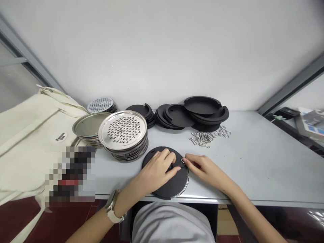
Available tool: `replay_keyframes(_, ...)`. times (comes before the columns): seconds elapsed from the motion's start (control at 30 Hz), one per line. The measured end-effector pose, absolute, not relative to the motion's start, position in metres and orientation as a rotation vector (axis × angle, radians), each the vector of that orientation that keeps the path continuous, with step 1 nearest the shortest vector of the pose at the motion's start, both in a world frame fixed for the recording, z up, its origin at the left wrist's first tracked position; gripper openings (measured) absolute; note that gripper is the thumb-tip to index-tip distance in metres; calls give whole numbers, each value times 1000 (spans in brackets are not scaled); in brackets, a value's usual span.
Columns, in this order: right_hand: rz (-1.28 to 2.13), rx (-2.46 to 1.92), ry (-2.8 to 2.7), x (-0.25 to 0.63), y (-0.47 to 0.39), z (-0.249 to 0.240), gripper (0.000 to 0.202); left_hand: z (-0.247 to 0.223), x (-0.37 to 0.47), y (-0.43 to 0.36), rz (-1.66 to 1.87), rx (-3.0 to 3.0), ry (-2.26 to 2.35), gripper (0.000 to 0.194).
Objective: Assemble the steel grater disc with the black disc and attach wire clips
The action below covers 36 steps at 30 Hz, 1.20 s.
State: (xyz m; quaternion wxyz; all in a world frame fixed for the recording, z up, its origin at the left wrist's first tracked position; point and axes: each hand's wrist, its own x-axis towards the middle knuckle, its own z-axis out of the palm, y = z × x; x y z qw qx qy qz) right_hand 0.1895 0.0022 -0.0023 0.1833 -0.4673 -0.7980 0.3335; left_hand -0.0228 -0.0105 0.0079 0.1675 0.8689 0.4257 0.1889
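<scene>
A round black disc with a shiny metal rim along its lower right lies flat near the table's front edge. From the left, my left hand rests over it with curled fingers, holding it down; the thumb points right. My right hand is closed in a pinch on a small metal ring at the disc's right edge. The fingertips partly cover the ring, so how it joins the disc is hidden. Behind the right hand lies a loose pile of wire hooks, beside small metal rings.
Left of the disc stands a stack of round grater plates, with plain metal plates beside it. Another perforated stack stands behind. Black discs and rimmed trays are piled along the wall. A cream cloth bag hangs at left.
</scene>
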Motion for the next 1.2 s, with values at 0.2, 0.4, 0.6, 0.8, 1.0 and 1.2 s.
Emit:
replay_keyframes(0.2, 913, -1312, -2280, 190, 3, -1, 31, 8, -23, -10, 539, 2466, 1213, 12)
replay_keyframes(0.4, 920, -1309, -2286, 190, 3, 0, 29, 7, -23, -10, 547, 2475, 1224, 12)
replay_keyframes(0.6, 937, -1322, -2280, 190, 3, -2, 31, 7, -23, -10, 543, 2480, 1221, 12)
replay_keyframes(0.8, 949, -1322, -2279, 190, 3, -3, 31, 9, -23, -11, 555, 2462, 1217, 11)
replay_keyframes(1.0, 975, -1314, -2260, 190, 3, -2, 31, 9, -23, -11, 551, 2488, 1221, 12)
replay_keyframes(1.2, 963, -1312, -2251, 189, 3, -1, 32, 8, -24, -11, 554, 2490, 1224, 12)
